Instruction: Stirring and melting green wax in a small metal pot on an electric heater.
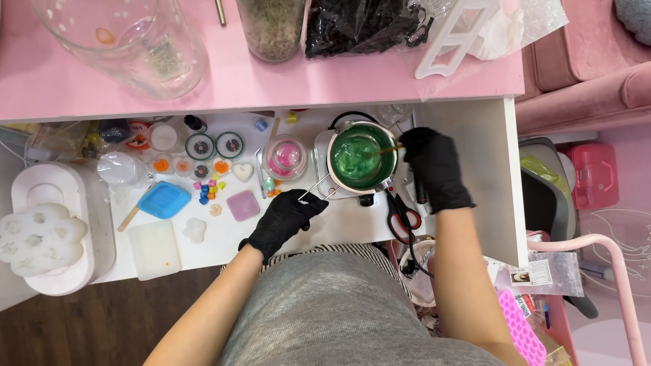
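Observation:
A metal pot (360, 160) filled with green liquid stands on a small white hot plate (324, 156) on the white table. My left hand (285, 218), in a black glove, grips the pot's thin wire handle (317, 188) at its lower left. My right hand (435, 168), also black-gloved, holds a thin wooden stick (390, 148) whose tip dips into the green liquid from the right.
Red-handled scissors (404, 218) lie just below the pot. A pink-filled glass jar (285, 157), blue and purple moulds (165, 200), small coloured pieces and round tins sit to the left. A pink shelf (224, 81) with a large glass jar runs above. Pink chair at right.

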